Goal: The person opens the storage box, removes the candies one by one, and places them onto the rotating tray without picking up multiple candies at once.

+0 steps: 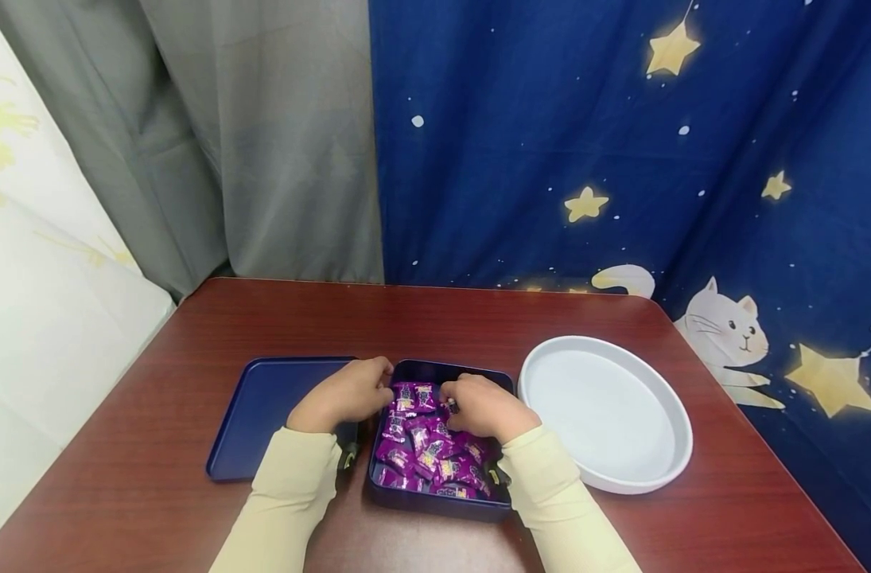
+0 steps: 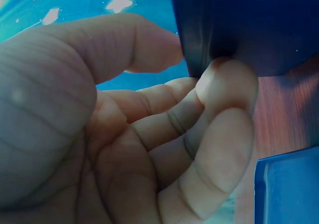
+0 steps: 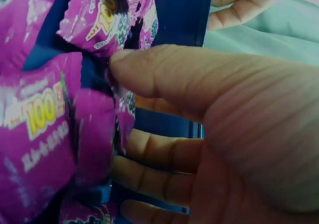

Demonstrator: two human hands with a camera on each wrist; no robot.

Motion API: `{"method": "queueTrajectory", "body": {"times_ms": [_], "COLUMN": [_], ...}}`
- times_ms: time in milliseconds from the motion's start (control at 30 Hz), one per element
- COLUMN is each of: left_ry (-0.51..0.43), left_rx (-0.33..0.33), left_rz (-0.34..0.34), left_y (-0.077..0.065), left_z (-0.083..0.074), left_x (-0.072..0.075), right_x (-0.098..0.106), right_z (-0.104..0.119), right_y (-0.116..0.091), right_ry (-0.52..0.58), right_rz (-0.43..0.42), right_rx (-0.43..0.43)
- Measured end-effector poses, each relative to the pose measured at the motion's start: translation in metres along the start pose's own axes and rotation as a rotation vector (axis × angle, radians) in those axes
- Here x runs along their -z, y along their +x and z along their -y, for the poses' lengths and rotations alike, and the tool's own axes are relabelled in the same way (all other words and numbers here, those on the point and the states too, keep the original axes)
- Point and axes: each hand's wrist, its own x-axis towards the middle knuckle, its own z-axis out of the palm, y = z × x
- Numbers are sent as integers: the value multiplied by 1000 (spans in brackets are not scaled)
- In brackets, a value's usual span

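Saw a blue curtain [image 1: 507,159] with yellow stars [image 1: 586,204] and a white cat [image 1: 729,328] hanging at the back, beside a grey curtain [image 1: 299,143]. Had a reddish-brown table [image 1: 442,318] in front of both. Saw a round white tray [image 1: 600,414] on its right, and just left of that an open-topped blue box [image 1: 435,503]. Found a flat blue lid [image 1: 270,398] lying left of the box, partly hidden by the left arm [image 1: 285,493]. Saw a heap of sweets [image 1: 435,454] in shiny purple wrappers inside the box, tumbled over one another. Gripped the box's far left corner with the left hand [image 1: 345,390], with thumb and fingers curled at the wall. Reached into the box's far right part with the right hand [image 1: 487,404], pinching one purple sweet [image 3: 125,122] between thumb and fingers
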Motion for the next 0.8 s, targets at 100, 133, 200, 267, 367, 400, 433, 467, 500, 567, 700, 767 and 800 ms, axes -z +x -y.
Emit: {"method": "queueTrajectory", "body": {"times_ms": [100,133,200,267,367,400,433,467,500,567,700,767,800], "left_ry": [0,1,2,0,-8,-10,-11,-12,-12,-9,1,-1,-1], "left_rx": [2,4,4,7,12,11,9,7,3,-2,0,4,4], "left_rz": [2,1,2,1,2,3,0,-2,-4,-8,-8,-5,-5], "left_y": [0,0,0,0,0,0,0,0,0,-1,-1,-1,-1], "left_z": [0,0,0,0,-1,-1,-1,-1,-1,-1,-1,-2,-2], "left_x": [0,0,0,0,0,0,0,0,0,0,0,0,-1], "right_x": [0,0,0,0,0,1,1,1,1,2,3,3,2], "right_z": [-1,-1,-2,-2,-2,-2,-2,-1,-1,-1,0,1,1], "right_y": [0,0,0,1,2,2,2,2,2,1,0,0,0], "right_ry": [-10,-9,-8,-4,4,5,6,6,6,0,-17,-21,-23], "right_rz": [-15,-20,-25,-28,-36,-41,-44,-48,-50,-50,-40,-40,-40], "right_rx": [13,12,11,11,18,21,24,27,28,28,22,20,19]}}
